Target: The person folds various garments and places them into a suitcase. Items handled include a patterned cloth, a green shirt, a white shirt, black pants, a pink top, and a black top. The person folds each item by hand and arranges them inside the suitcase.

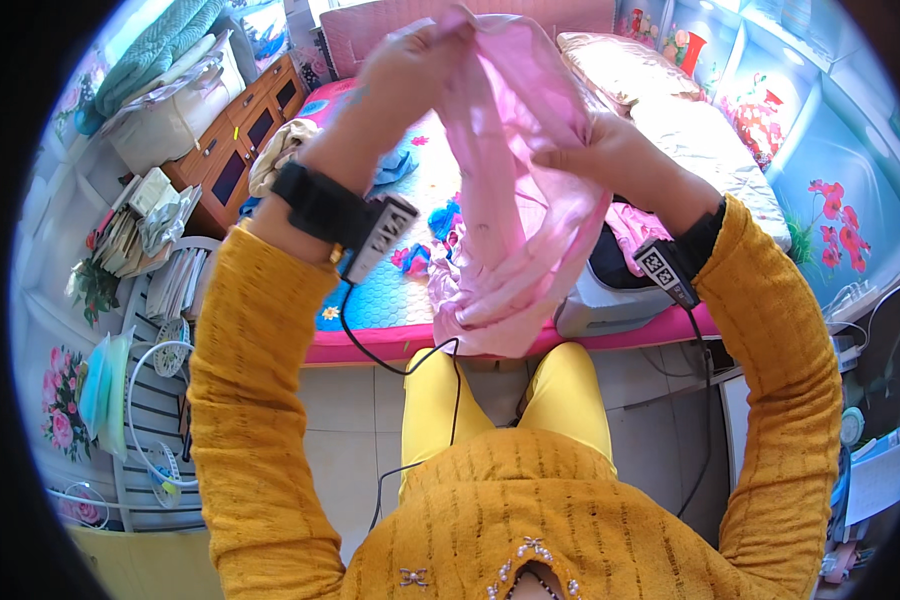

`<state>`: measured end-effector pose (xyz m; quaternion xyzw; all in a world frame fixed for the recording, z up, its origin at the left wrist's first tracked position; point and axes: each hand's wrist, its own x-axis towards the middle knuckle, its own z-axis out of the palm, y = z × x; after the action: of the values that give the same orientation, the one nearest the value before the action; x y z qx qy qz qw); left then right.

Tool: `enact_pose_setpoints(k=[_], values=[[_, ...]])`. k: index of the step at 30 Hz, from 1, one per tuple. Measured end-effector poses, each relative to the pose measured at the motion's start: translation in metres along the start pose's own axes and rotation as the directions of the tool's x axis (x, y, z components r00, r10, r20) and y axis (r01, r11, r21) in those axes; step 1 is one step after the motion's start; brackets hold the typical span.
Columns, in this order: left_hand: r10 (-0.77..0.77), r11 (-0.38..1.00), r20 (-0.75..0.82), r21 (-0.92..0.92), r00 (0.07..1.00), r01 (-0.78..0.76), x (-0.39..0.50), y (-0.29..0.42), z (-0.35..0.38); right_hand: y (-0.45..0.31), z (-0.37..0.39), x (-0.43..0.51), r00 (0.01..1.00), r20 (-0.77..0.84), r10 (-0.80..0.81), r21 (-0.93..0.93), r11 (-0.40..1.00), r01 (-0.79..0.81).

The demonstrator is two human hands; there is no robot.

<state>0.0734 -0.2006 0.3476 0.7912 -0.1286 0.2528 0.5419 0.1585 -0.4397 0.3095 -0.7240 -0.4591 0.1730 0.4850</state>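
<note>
A light pink cloth garment (487, 247) hangs in front of me, raised over the bed's near edge. My left hand (416, 71) grips its upper edge near the top of the view. Lower and to the right, my right hand (607, 154) pinches the garment's side, thumb on the outside. Loose folds drop between the hands towards my knees. The cloth is twisted, so its exact kind is unclear. It hides part of the bed behind it.
The bed (375, 300) has a patterned blue and pink cover. A grey-and-black container (607, 300) with pink cloth stands at its right edge. A pillow (622, 67) lies farther back. Left are a wooden cabinet (229, 169) and stacked books (176, 277). Cables hang from both wrists.
</note>
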Motion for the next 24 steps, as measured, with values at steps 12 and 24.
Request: enact_pose_setpoints(k=[12, 24], values=[[0.001, 0.999, -0.369, 0.042, 0.93, 0.015, -0.008, 0.038, -0.119, 0.066, -0.05, -0.002, 0.962, -0.271, 0.011, -0.304, 0.948, -0.096], [-0.259, 0.943, -0.324, 0.121, 0.91, 0.311, -0.052, -0.028, -0.168, 0.026, -0.062, 0.008, 0.933, -0.314, 0.178, -0.152, 0.96, -0.234]])
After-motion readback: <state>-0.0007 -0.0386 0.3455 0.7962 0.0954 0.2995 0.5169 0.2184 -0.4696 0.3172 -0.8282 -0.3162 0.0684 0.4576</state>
